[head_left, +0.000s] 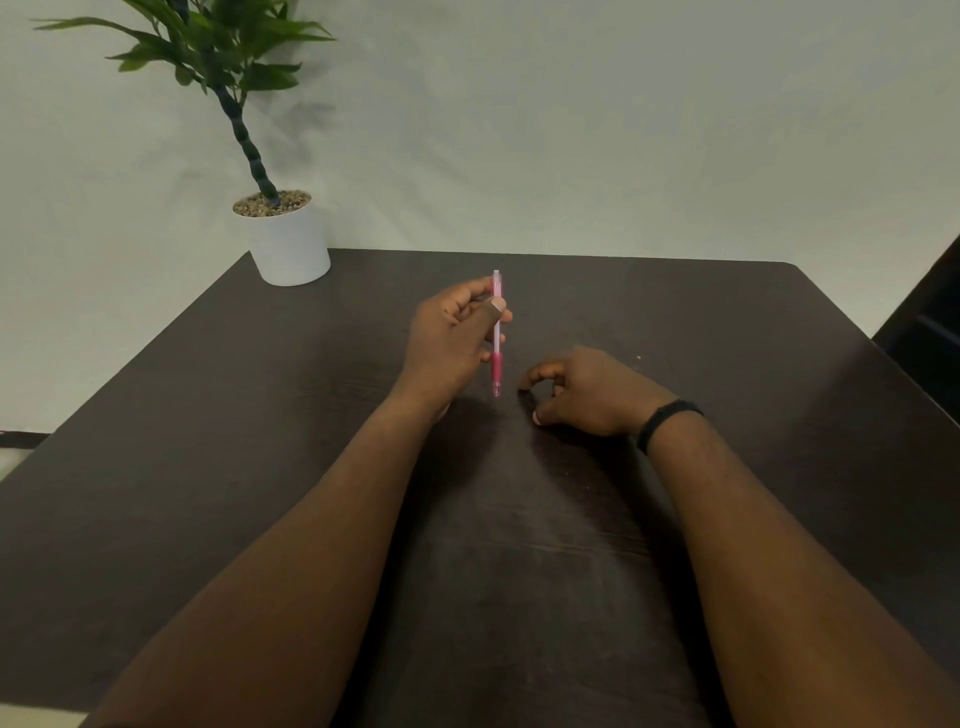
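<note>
Left hand (449, 332) pinches pink pen (497, 332) upright (tip down) above dark table (753, 415); right hand (582, 395) rests on table, fingers loosely curled, holding nothing

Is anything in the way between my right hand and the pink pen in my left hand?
Nothing visible. The left hand holds the pink pen upright, and only bare table shows between its tip and the right hand. The potted plant stands far back left.

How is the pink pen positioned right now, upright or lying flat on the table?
Upright. The left hand pinches the pink pen near its upper end, with the darker grip end pointing down at the table.
</note>
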